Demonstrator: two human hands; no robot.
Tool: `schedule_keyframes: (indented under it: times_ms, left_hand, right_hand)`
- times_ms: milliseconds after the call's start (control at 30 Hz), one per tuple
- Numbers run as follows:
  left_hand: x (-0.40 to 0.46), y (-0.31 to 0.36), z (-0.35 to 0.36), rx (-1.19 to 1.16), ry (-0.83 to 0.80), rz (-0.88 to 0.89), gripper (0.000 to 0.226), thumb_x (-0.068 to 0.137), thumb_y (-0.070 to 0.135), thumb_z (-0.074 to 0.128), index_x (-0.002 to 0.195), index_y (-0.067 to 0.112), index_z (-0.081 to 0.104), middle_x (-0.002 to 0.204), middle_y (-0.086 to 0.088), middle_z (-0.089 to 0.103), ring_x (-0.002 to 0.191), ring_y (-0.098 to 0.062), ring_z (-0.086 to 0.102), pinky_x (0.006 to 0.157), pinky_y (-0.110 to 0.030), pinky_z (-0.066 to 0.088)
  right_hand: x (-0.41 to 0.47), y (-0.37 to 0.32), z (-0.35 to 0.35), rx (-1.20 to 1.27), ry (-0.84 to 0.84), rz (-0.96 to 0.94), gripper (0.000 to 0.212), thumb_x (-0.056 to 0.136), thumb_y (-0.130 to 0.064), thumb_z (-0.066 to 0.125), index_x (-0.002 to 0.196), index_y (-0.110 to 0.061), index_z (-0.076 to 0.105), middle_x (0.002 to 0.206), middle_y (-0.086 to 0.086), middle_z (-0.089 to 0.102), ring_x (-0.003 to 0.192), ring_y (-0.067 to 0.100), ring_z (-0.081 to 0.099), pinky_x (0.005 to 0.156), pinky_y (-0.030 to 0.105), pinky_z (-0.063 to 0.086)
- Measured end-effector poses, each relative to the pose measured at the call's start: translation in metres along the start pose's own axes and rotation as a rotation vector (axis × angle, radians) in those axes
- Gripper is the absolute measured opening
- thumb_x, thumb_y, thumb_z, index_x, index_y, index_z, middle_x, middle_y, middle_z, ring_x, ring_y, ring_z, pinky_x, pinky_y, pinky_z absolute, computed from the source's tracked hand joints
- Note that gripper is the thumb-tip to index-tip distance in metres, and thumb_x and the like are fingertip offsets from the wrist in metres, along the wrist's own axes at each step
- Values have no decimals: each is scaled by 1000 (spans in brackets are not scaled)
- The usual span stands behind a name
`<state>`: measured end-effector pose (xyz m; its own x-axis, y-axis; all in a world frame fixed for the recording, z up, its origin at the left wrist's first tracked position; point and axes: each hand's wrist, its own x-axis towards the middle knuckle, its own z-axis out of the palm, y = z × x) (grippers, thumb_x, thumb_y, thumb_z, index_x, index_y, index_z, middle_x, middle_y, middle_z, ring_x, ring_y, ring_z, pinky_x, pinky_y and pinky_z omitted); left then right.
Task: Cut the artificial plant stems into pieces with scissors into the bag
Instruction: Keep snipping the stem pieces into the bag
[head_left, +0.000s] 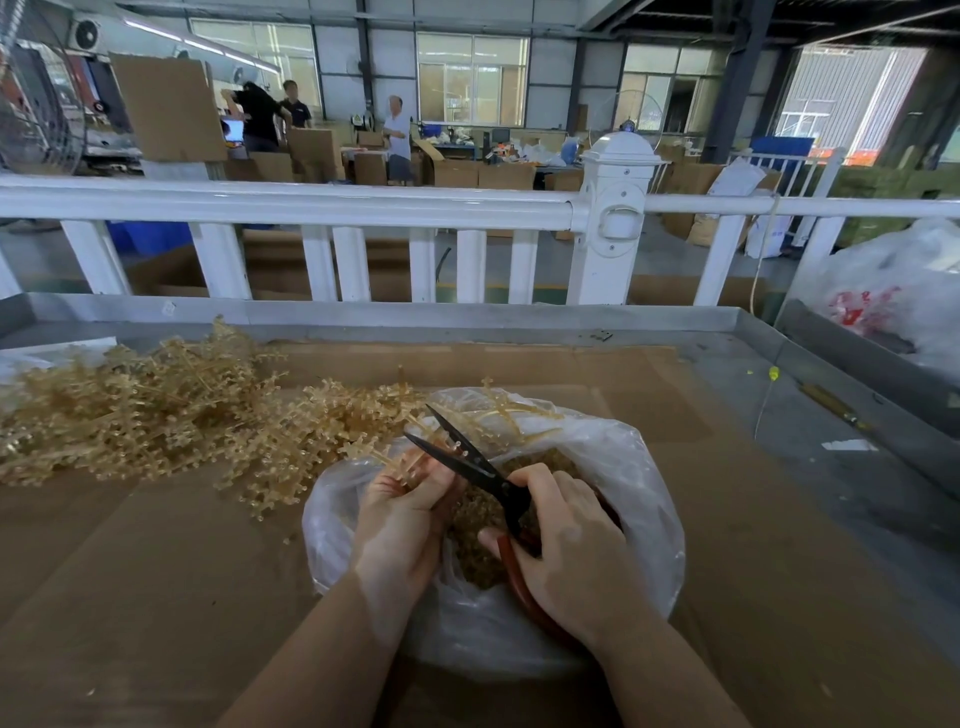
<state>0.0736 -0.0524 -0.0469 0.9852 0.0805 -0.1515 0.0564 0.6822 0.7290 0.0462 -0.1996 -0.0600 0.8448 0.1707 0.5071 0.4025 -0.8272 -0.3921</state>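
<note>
Writing that can be read is nowhere close by: the red print on the big plastic sack (893, 291) at the right edge is too blurred to make out. Over the mouth of the clear plastic bag (639, 467) the right hand (576, 551) grips the red handles of the scissors (475, 460), whose black blades stand apart and point up and to the left. The left hand (400, 519) pinches a pale golden artificial plant stem (410, 460) just beside the blades, its branches reaching between them. Cut pieces (478, 525) fill the bag beneath both hands. The pile of uncut stems (156, 410) lies on the cardboard sheet (156, 571) to the left of the bag, near the left hand. A white railing (311, 208) runs behind the metal-rimmed table (779, 332).
</note>
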Motion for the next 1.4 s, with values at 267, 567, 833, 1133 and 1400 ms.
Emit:
schedule_keyframes:
  times_ms: [267, 567, 833, 1133, 1400]
  left_hand:
    - [-1, 1, -1, -1, -7, -1, 18, 86, -10, 51, 97, -2, 62, 81, -15, 72, 72, -22, 72, 61, -30, 59]
    - [2, -1, -4, 57, 3, -27, 21, 85, -12, 51, 100, -3, 62, 93, -19, 70, 85, -27, 69, 85, -40, 56]
    - [1, 0, -1, 58, -30, -22, 20, 85, -14, 50, 90, -2, 64, 78, -11, 73, 71, -18, 71, 63, -25, 59]
    - [2, 0, 0, 104, 3, -44, 23, 86, -13, 50, 107, -9, 59, 98, -19, 66, 96, -30, 63, 98, -43, 46]
    - [3, 0, -4, 85, -14, -68, 25, 86, -14, 49, 109, -8, 58, 103, -21, 64, 97, -30, 61, 103, -44, 42]
  right_hand:
    - [0, 0, -2, 41, -10, -5, 49, 80, -60, 49, 112, -25, 57, 104, -10, 61, 98, 6, 55, 86, 16, 41]
    - [1, -1, -2, 34, 12, -8, 44, 81, -56, 53, 110, -23, 57, 102, -9, 62, 96, 7, 56, 83, 17, 43]
    - [2, 0, -1, -3, -13, -34, 41, 85, -54, 56, 111, -22, 55, 97, -9, 63, 86, 5, 59, 75, 16, 47]
    - [3, -2, -1, -15, -12, -43, 48, 83, -59, 48, 108, -18, 55, 89, -5, 65, 77, 7, 61, 67, 18, 50]
    - [3, -3, 0, -44, 0, -40, 48, 83, -58, 52, 107, -18, 55, 86, -6, 65, 74, 8, 61, 63, 17, 49]
